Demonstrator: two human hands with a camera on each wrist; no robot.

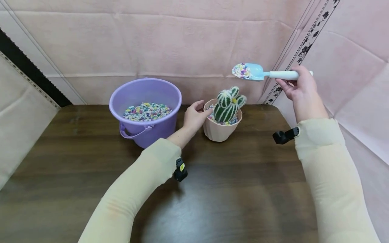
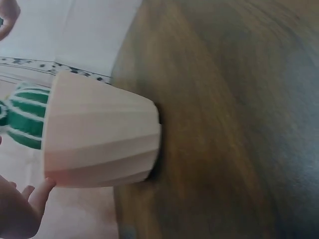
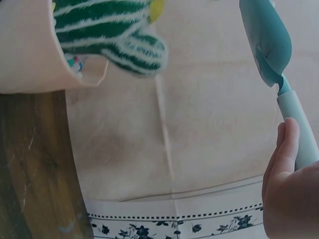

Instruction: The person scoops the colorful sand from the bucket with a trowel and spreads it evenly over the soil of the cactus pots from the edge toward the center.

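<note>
A green-and-white striped cactus (image 1: 225,109) stands in a pale beige pot (image 1: 219,132), with coloured pebbles around its base. At the pot's left rim is my left hand (image 1: 194,117), a digit touching the edge and the other fingers loosely extended. My right hand (image 1: 301,86) grips the white handle of a small light-blue trowel (image 1: 256,72), raised above and to the right of the cactus. Pastel pebbles (image 1: 241,71) fill the scoop, which points left. In the right wrist view the trowel (image 3: 271,42) shows its underside, and fingers lie along the handle.
Left of the pot stands a purple bucket (image 1: 146,82) holding many coloured pebbles (image 1: 147,112), its handle hanging at the front. Both sit near the back edge of the dark wooden table (image 1: 212,202). Pale cloth (image 1: 182,44) hangs behind and at both sides.
</note>
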